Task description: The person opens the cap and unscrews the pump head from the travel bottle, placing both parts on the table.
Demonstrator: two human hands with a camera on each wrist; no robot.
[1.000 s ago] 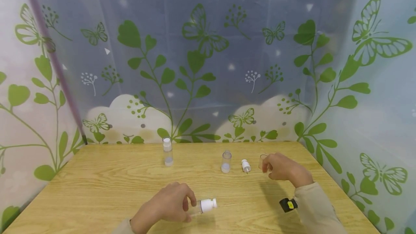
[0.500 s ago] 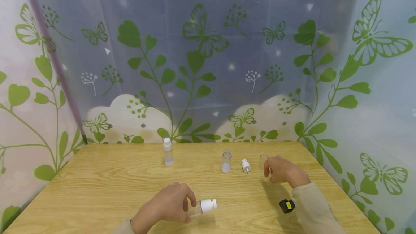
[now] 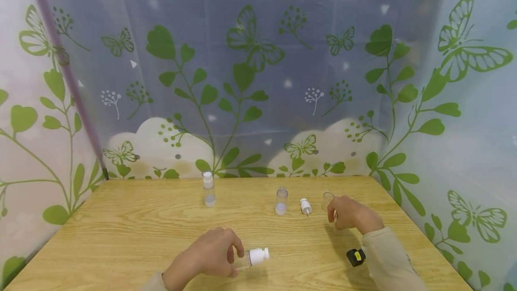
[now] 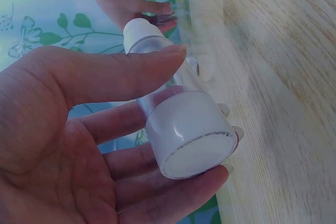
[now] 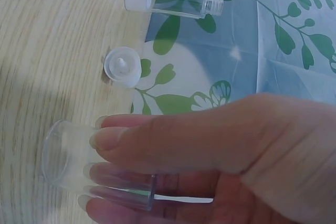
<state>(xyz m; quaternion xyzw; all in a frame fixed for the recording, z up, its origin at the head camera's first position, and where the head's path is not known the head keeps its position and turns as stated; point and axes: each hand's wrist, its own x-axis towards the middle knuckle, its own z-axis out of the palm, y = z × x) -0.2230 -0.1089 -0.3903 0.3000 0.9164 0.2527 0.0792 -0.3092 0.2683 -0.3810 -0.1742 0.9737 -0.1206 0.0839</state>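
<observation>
My left hand [image 3: 216,253] grips a small clear pump bottle [image 4: 184,129] with a white base and a white pump top, tilted in the head view with its top to the right. In the left wrist view the thumb crosses the clear body and the fingers curl behind it. At the right, thumb and fingers of my right hand [image 3: 351,212] are curled about a clear cap [image 5: 55,153], partly hidden by them. Left of that hand lies a loose white pump top [image 3: 305,206]. An open clear bottle [image 3: 281,203] with a white base stands beside it.
Another clear bottle with a white top [image 3: 208,190] stands upright at the back left of the wooden table [image 3: 129,228]. A black device with a yellow mark [image 3: 356,257] sits by the right sleeve. A leaf-patterned curtain [image 3: 258,102] closes off the back and sides.
My right hand has shifted slightly back toward me, uncovering a little more of the cap's rim. The left hand and its bottle have stayed in place.
</observation>
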